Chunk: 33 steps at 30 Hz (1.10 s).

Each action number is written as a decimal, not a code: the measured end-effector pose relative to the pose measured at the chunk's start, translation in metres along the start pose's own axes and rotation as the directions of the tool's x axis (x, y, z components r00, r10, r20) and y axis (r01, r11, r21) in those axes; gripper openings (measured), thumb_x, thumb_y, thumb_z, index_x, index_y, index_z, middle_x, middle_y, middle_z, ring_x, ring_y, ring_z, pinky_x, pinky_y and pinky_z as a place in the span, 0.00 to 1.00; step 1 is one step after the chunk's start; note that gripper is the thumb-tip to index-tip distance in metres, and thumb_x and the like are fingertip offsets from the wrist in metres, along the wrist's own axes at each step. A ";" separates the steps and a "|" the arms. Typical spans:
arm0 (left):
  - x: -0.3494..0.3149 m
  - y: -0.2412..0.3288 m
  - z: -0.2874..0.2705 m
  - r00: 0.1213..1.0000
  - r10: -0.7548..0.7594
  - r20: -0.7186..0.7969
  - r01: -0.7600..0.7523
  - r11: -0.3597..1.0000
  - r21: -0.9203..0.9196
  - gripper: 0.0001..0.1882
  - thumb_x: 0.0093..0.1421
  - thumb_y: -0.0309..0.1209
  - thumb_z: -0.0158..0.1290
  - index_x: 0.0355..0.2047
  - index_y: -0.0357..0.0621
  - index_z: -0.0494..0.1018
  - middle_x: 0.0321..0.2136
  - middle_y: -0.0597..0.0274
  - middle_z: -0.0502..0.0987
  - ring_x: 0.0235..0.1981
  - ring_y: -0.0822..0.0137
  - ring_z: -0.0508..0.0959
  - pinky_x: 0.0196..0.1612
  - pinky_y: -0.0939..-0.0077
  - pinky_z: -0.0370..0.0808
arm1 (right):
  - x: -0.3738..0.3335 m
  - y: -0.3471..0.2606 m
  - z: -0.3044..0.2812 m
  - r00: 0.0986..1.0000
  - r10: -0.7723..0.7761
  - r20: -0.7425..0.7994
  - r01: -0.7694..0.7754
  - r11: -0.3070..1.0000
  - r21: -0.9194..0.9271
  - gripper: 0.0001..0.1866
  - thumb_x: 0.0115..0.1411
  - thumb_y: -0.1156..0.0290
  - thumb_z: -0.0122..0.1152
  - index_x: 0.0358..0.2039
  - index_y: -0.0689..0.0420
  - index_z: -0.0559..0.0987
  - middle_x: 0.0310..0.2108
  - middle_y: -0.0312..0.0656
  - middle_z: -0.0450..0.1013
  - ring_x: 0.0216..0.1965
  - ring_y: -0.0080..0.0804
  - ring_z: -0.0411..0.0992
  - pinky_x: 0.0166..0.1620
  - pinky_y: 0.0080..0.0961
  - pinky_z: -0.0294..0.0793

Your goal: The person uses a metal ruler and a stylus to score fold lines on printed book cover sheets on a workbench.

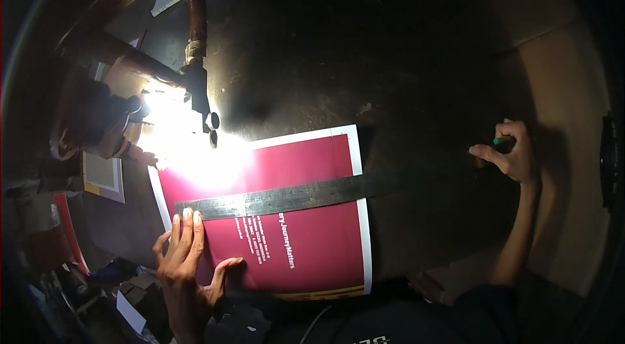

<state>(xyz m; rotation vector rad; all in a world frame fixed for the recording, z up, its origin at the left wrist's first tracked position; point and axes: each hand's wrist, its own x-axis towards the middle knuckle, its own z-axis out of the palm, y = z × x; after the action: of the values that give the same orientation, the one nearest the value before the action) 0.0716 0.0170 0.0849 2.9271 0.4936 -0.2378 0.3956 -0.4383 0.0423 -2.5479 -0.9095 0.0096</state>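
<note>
While spread left hand (184, 267) touches one ruler (286, 199), one sheet (329, 236); right hand (518, 156) pinches one green object (499, 141).

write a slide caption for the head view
Left hand on a ruler across a maroon sheet; right hand holding something green.

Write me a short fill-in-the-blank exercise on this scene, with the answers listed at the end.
1. The left hand touches one end of a long, dark measuring tool, a ____.
2. The mostly maroon sheet under it has a ____ margin along its right edge.
3. The right hand is off the sheet, to its ____.
4. The small object in the right hand shows the colour ____.

Missing words: ruler; white; right; green.
</note>
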 end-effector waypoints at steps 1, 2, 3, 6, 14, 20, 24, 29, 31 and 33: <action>0.001 0.000 -0.001 1.000 0.004 0.013 -0.004 1.000 0.010 0.39 0.55 0.45 0.66 0.57 0.27 0.71 0.59 0.38 0.72 0.65 0.44 0.68 0.67 0.52 0.56 | -0.001 0.004 0.001 1.000 0.000 0.005 0.000 1.000 0.009 0.32 0.44 0.57 0.84 0.37 0.52 0.68 0.25 0.32 0.68 0.27 0.25 0.66 0.60 0.48 0.66; 0.001 0.001 -0.001 1.000 0.008 0.027 -0.009 1.000 0.019 0.39 0.54 0.45 0.67 0.57 0.26 0.71 0.58 0.38 0.72 0.65 0.44 0.68 0.67 0.52 0.56 | -0.002 0.009 0.001 0.999 -0.053 -0.005 0.053 0.998 0.016 0.30 0.44 0.60 0.83 0.38 0.52 0.68 0.24 0.31 0.66 0.27 0.24 0.65 0.61 0.48 0.65; 0.004 0.001 -0.001 0.999 0.013 0.030 -0.013 1.000 0.010 0.39 0.54 0.45 0.67 0.57 0.26 0.71 0.58 0.38 0.72 0.65 0.44 0.68 0.67 0.52 0.56 | -0.003 0.006 -0.008 0.998 -0.060 -0.001 0.060 0.998 0.007 0.29 0.45 0.61 0.82 0.38 0.52 0.68 0.24 0.30 0.64 0.26 0.22 0.63 0.63 0.50 0.63; 0.004 0.003 -0.003 0.999 -0.007 0.053 0.006 1.000 0.028 0.41 0.53 0.47 0.67 0.57 0.26 0.71 0.58 0.37 0.73 0.64 0.44 0.69 0.66 0.52 0.56 | -0.004 0.002 -0.006 0.999 -0.028 0.027 0.027 0.999 0.022 0.28 0.47 0.62 0.81 0.40 0.53 0.69 0.23 0.28 0.62 0.25 0.20 0.61 0.64 0.51 0.60; 0.008 0.002 -0.003 0.993 -0.039 0.109 0.028 0.995 0.095 0.42 0.51 0.50 0.68 0.58 0.30 0.72 0.59 0.42 0.72 0.67 0.50 0.66 0.69 0.52 0.55 | -0.008 0.006 -0.009 0.998 -0.065 0.014 0.065 0.998 0.017 0.29 0.47 0.65 0.80 0.44 0.52 0.70 0.23 0.27 0.60 0.25 0.20 0.59 0.65 0.54 0.58; 0.005 0.003 -0.008 0.988 -0.072 0.135 0.055 0.991 0.126 0.42 0.52 0.50 0.68 0.58 0.30 0.72 0.60 0.42 0.72 0.67 0.48 0.66 0.69 0.50 0.54 | -0.007 0.005 0.001 0.997 -0.076 -0.006 0.076 0.997 0.017 0.28 0.47 0.67 0.78 0.44 0.52 0.69 0.24 0.28 0.61 0.25 0.21 0.59 0.64 0.54 0.58; 0.004 0.007 -0.009 0.992 -0.057 0.112 0.043 0.992 0.122 0.40 0.53 0.49 0.67 0.58 0.31 0.72 0.59 0.42 0.72 0.66 0.47 0.67 0.69 0.50 0.54 | -0.003 0.004 -0.019 0.996 -0.067 0.060 0.069 0.997 -0.042 0.29 0.47 0.66 0.79 0.43 0.52 0.68 0.24 0.28 0.61 0.24 0.21 0.60 0.64 0.53 0.58; -0.047 0.025 0.041 0.962 0.251 -0.107 -0.257 0.966 -0.040 0.27 0.64 0.53 0.54 0.55 0.49 0.78 0.58 0.47 0.75 0.65 0.53 0.69 0.69 0.52 0.50 | -0.025 0.038 -0.011 0.997 -0.008 -0.076 0.028 0.961 0.275 0.24 0.50 0.69 0.78 0.38 0.53 0.68 0.26 0.29 0.63 0.25 0.19 0.61 0.54 0.37 0.67; -0.043 0.045 0.031 0.970 0.234 0.067 -0.229 0.971 -0.074 0.30 0.66 0.54 0.49 0.62 0.52 0.73 0.64 0.47 0.68 0.69 0.55 0.63 0.71 0.52 0.48 | -0.038 0.039 -0.031 0.987 0.160 -0.028 -0.145 0.945 0.293 0.23 0.51 0.69 0.77 0.38 0.53 0.68 0.27 0.30 0.63 0.26 0.19 0.61 0.50 0.33 0.67; -0.017 0.044 0.042 0.950 0.296 0.096 -0.289 0.954 -0.084 0.35 0.66 0.55 0.47 0.69 0.54 0.63 0.68 0.46 0.61 0.71 0.54 0.57 0.72 0.50 0.44 | -0.057 0.045 -0.051 0.944 0.329 0.029 -0.324 0.905 0.277 0.22 0.53 0.69 0.76 0.38 0.53 0.68 0.28 0.30 0.63 0.28 0.20 0.61 0.47 0.29 0.67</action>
<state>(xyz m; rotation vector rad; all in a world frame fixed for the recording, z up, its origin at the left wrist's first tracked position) 0.0650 -0.0375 0.0535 2.8514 0.0471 -0.3291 0.3859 -0.5244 0.0630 -2.3967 -0.4263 0.2009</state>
